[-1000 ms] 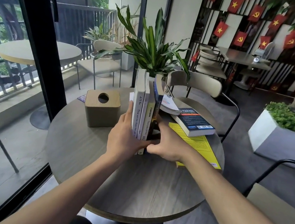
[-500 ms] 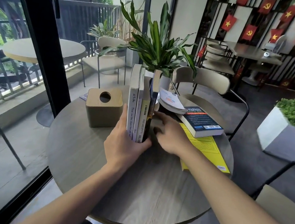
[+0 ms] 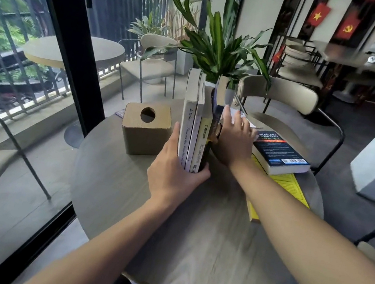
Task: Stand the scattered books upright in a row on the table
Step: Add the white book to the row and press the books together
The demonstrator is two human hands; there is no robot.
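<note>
Four upright books (image 3: 198, 128) stand mid-bench (image 3: 188, 242), the left hand (image 3: 173, 172) with fingers clasped around their near lower end, the right hand (image 3: 232, 142) pressed open against the dark outer cover. They look like light, stiff paperbacks (glossy covers may slip), apt to topple unsupported. Best squeezed low from both sides; the blue book (image 3: 279, 153) and yellow book (image 3: 281, 188) lie flat just beside them.

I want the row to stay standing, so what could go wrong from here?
1. The row of upright books has no bookend; only the left hand braces it, so letting go may topple it.
2. The dark book at the row's right end leans, and could slide down.
3. The right hand reaches beside the potted plant and the flat blue book; a nudge could knock either.
</note>
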